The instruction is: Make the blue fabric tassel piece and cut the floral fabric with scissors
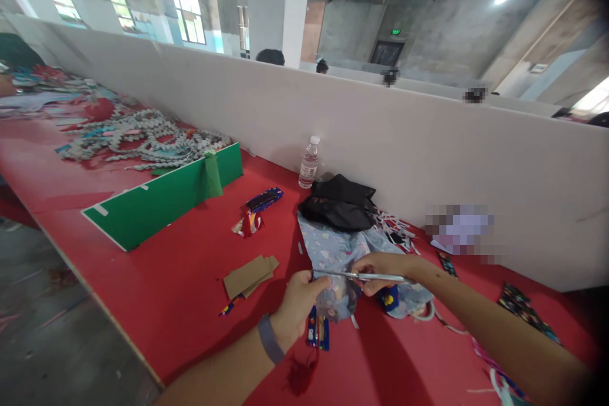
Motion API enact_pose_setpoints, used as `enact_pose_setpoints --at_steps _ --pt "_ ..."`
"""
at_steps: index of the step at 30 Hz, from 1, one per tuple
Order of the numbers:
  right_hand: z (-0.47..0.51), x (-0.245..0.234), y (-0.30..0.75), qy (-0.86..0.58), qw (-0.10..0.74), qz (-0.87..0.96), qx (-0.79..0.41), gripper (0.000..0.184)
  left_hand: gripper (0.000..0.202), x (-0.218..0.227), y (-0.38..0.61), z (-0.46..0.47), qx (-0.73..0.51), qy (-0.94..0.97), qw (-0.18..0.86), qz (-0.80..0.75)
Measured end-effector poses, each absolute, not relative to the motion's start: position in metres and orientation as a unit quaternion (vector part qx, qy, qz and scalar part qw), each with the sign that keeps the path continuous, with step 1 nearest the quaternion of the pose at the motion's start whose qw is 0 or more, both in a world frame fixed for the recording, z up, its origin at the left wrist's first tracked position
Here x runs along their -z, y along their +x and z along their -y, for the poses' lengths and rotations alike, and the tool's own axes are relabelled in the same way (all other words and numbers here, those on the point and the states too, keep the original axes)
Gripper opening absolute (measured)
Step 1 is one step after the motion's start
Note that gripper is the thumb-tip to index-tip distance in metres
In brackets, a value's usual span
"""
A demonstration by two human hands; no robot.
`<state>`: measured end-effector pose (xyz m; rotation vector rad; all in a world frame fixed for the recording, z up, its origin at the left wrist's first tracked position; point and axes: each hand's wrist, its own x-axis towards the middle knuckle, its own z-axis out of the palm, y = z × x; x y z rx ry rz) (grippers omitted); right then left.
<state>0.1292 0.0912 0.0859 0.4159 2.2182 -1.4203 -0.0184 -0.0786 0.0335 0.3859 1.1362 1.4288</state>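
My right hand [378, 266] is closed around a pair of metal scissors [340, 274], whose blades point left toward my left hand. My left hand [299, 301], with a grey band at the wrist, pinches the edge of a light blue printed cloth [335, 244]. The scissor blades lie across this cloth near my left thumb. Right below my hands, a dark blue patterned strip [318, 330] rests on the red table [190, 311]. Close to my right hand is a dark blue piece with a yellow print [389, 298]. The fingertips of both hands are partly hidden.
A black bag [340, 200] lies behind the cloth, beside a water bottle [309, 163]. Brown cardboard pieces [250, 277] sit left of my hands. A green divider [166, 200] separates heaped grey braided cords [143, 136]. A white partition [404, 139] runs along the back.
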Motion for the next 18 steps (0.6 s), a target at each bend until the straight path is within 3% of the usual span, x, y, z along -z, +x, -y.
enact_pose_setpoints --at_steps 18 --pt "-0.0910 -0.0907 0.1180 0.147 0.264 -0.797 0.523 0.034 0.025 -0.0267 -0.0204 0.0772 -0.615 0.166 0.605 -0.478"
